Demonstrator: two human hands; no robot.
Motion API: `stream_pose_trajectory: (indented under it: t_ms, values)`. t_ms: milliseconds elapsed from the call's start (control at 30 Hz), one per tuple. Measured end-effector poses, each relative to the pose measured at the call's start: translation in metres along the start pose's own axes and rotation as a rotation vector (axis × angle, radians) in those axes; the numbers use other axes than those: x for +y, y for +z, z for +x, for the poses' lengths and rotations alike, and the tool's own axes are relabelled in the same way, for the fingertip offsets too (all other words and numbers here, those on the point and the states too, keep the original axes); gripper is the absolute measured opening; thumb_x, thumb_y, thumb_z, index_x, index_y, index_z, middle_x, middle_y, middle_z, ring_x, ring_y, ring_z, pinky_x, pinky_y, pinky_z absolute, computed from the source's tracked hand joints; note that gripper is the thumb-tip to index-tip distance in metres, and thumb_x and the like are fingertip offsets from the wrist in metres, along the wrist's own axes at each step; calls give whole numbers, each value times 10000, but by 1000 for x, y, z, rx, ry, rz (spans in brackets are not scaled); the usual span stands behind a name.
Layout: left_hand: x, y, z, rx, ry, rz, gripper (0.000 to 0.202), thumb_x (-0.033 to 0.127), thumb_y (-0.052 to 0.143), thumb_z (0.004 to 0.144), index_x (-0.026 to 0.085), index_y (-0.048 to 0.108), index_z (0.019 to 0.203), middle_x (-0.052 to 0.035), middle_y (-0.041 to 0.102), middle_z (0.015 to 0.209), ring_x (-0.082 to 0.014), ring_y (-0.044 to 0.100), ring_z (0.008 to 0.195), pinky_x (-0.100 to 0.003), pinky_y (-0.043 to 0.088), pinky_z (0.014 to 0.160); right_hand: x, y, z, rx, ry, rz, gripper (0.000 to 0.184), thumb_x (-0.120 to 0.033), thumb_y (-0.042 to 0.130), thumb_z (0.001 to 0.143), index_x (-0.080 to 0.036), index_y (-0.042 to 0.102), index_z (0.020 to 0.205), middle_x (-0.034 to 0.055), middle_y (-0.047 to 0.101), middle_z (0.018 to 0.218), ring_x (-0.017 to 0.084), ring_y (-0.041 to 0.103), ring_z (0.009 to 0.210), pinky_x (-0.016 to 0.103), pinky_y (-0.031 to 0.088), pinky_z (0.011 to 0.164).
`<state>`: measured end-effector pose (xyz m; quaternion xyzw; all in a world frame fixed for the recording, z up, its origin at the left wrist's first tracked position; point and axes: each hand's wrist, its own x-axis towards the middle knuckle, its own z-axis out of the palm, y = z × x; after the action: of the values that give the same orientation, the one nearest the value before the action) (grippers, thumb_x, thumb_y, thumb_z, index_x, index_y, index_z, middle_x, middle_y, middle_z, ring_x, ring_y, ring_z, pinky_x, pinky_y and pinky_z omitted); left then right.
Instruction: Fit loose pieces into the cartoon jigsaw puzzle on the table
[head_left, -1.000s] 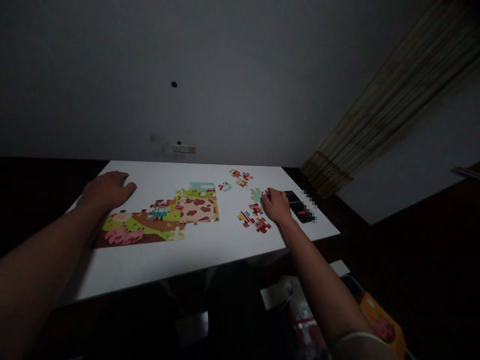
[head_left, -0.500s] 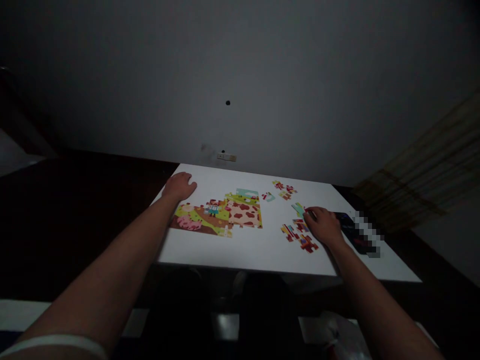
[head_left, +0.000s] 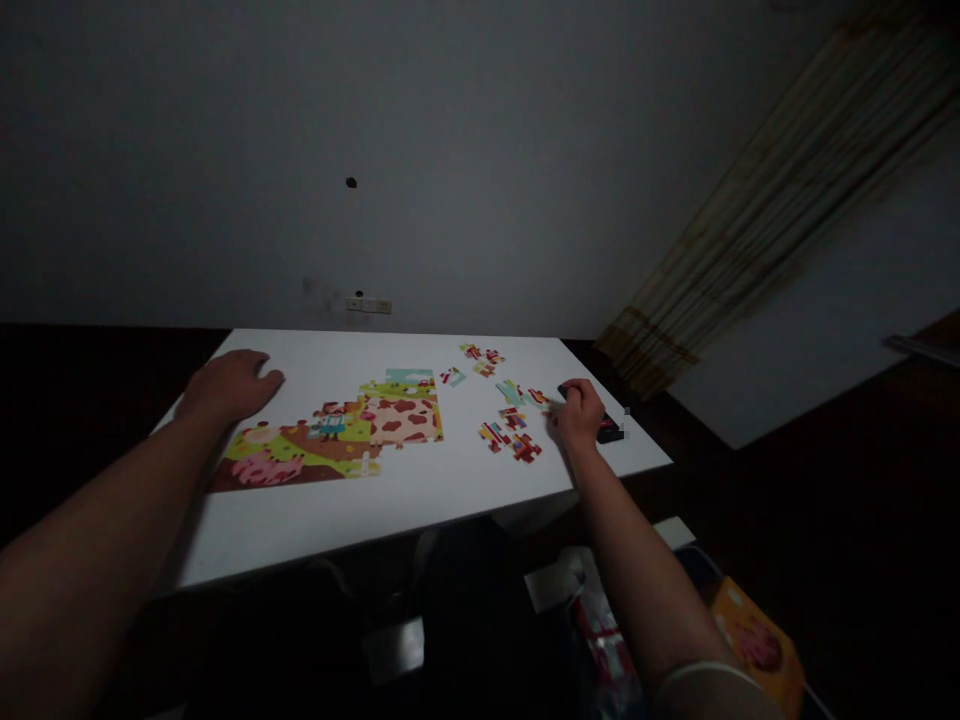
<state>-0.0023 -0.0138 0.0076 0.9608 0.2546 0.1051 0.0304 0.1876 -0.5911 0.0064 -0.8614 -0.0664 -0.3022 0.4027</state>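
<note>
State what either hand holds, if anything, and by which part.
Left hand holds nothing visible. Right hand partly covers the phone; whether it grips anything can't be told.

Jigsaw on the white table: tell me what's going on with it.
The partly joined jigsaw lies flat on the white table. The person's left hand is at the table's left side, thumb spread, holding nothing visible. The right hand is in front of a dark phone, fingers bent; its grip can't be made out. Loose pieces lie between jigsaw and right hand.
</note>
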Motion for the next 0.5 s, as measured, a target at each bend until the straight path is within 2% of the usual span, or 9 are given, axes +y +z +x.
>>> stream_pose_trajectory:
  t_ms: [133, 300, 400, 500]
  values:
    - [-2, 2, 2, -4, 2, -7, 713, 540, 499, 960, 69, 584, 1489, -201, 532, 1591, -374, 555, 1395, -520, 453, 1152, 3, -8, -1, 24, 16, 77, 332, -332, 371, 868, -194, 673, 866, 99, 730, 920, 284, 667, 922, 404, 512, 871]
    - [-4, 0, 5, -58, -3, -3, 749, 562, 476, 974, 52, 545, 1519, -210, 501, 1610, -370, 522, 1425, -526, 422, 1180, 14, -27, -13, -187, 51, 51, 299, -370, 471, 863, -210, 723, 881, 75, 727, 838, 271, 658, 805, 387, 525, 782]
    - [1, -5, 2, -96, -24, -15, 780, 590, 478, 958, 81, 512, 1548, -184, 474, 1639, -371, 509, 1434, -540, 419, 1181, 16, -37, -25, -309, -28, -26, 283, -368, 547, 864, -211, 766, 950, 97, 747, 964, 282, 673, 878, 409, 530, 853]
    - [9, -13, -3, -108, -68, -27, 788, 605, 492, 942, 136, 486, 1574, -152, 466, 1651, -373, 502, 1436, -555, 413, 1179, 6, -40, -34, -406, -116, -51, 290, -320, 557, 884, -223, 790, 1025, 110, 744, 1105, 278, 683, 1014, 405, 525, 955]
